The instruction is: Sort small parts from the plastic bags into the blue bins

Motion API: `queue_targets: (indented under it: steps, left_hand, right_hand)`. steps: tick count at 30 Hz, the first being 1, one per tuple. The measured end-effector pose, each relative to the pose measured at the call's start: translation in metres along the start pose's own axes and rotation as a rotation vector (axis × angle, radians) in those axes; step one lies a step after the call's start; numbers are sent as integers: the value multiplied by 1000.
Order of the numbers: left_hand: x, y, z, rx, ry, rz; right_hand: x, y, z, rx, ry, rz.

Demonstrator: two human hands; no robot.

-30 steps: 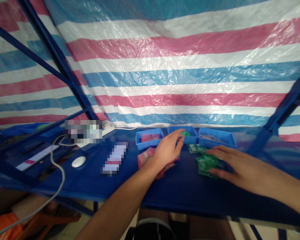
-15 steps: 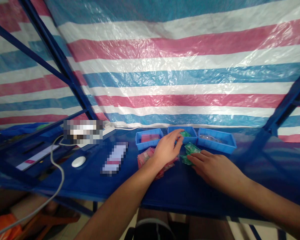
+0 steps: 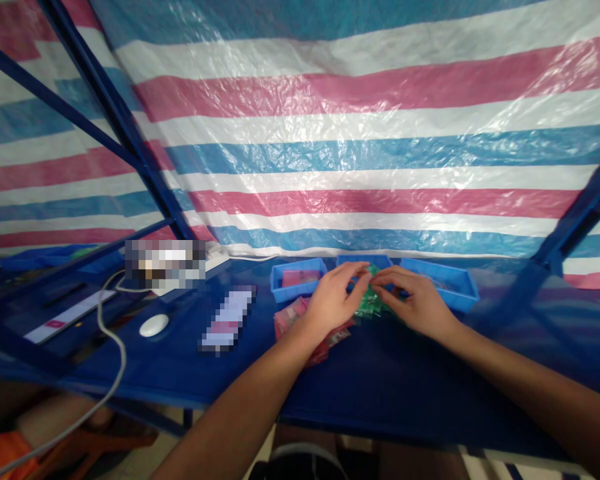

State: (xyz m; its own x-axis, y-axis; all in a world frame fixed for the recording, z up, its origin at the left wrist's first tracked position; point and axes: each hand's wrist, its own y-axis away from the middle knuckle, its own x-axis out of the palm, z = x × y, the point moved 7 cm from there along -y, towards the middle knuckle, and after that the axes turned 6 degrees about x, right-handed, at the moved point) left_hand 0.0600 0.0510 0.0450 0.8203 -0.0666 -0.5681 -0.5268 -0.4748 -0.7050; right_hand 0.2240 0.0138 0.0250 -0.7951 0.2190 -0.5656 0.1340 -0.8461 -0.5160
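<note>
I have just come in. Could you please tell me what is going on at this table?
A person is handling green packets at a blue table. The left hand and right hand are close together at them, in front of the middle blue bin; how firmly either grips is unclear. Reddish packets lie partly beneath the left wrist, with more reddish things in the left blue bin.

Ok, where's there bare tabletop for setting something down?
The widest bare patch of tabletop lies between the red packets, the right forearm and the front edge. Another lies right of the rightmost bin, beyond that forearm. It's crowded around the green packets, with the left hand and right hand close in.
</note>
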Motion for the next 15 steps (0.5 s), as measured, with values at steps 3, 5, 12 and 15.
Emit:
queue_targets:
  steps: [3,5,12,15]
  left_hand:
    - [6,1,-2,35,33,57]
    - [6,1,-3,39,33,56]
    - [8,0,9,-97,149,51]
    - [6,0,12,-125,191,19]
  right_hand:
    - [-9,6,-9,48,-46,-83]
    - [-13,8,-19,135,-90,-134]
    - [-5,9,-33,284,-352,-158]
    - [4,6,-32,286,-534,-127]
